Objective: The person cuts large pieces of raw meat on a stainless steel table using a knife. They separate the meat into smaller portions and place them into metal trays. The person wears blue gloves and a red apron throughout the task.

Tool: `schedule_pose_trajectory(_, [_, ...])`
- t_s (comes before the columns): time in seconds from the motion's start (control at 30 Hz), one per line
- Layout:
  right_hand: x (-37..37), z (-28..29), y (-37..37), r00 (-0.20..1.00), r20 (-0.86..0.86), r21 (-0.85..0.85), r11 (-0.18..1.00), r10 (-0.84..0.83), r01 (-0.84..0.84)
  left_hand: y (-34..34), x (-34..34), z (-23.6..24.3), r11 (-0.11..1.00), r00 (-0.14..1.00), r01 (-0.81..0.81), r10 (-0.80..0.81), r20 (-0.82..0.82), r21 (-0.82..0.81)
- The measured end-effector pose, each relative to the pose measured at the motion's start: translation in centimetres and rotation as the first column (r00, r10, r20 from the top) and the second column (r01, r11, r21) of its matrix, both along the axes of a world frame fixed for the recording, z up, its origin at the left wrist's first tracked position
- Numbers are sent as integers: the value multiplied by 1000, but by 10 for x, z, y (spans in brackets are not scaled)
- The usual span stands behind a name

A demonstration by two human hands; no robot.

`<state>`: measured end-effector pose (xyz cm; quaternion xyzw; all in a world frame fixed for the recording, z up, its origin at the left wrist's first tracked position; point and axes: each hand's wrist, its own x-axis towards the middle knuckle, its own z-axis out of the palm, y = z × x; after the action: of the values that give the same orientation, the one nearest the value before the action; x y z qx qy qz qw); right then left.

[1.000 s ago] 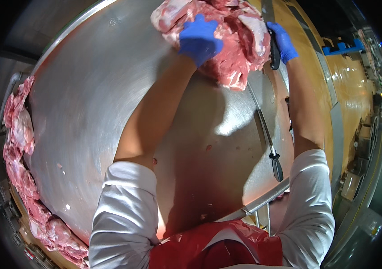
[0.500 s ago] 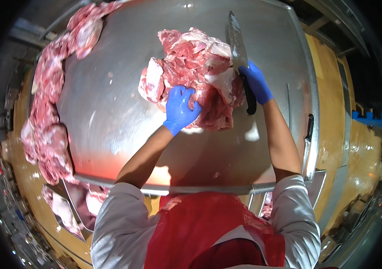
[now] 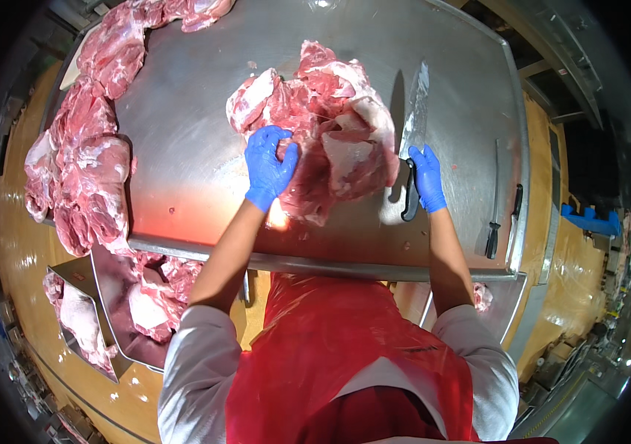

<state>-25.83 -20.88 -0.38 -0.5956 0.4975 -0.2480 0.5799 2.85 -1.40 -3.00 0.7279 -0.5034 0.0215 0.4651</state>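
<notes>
A large piece of raw meat (image 3: 315, 148) with pale fat lies on the steel table in front of me. My left hand (image 3: 270, 169), in a blue glove, presses on its near left side, fingers curled over the flesh. To the right of the meat, my right hand (image 3: 428, 179), also gloved in blue, holds a long knife (image 3: 416, 111) where blade and black handle meet. The blade points away from me, apart from the meat, and the handle shows left of the hand.
More raw meat (image 3: 82, 159) lines the table's left side. Trays (image 3: 112, 296) with meat stand below the near left edge. On the table (image 3: 204, 185), at right, lie a black-handled honing steel (image 3: 493, 222) and a second knife (image 3: 517, 207). Another tray (image 3: 511, 300) is lower right.
My right hand and the knife have moved right, away from the meat. The meat appears somewhat turned under my left hand, which stays on it. The whole view has shifted.
</notes>
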Motion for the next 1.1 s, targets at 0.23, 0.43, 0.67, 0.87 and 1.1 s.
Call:
schedule_pose_trajectory(0.23, [21,-60,-46,982,184,194,981,-32,-5,-70,-53,49,967,996,86,-89,1,238])
schedule_pose_trajectory(0.43, [57,-86,12,934,343,182,983,-98,36,-40,-22,20,986,991,-34,55,-124,164])
schedule_pose_trajectory(0.67, [84,19,-35,815,484,45,921,320,-388,-49,-55,26,951,954,-271,245,172,151])
schedule_pose_trajectory(0.87, [108,26,-11,836,380,170,858,396,-484,-8,-64,14,973,912,-144,201,-357,181])
schedule_pose_trajectory(1.1, [77,-35,-34,867,449,27,966,216,-255,-34,-129,42,994,979,-103,110,-171,48])
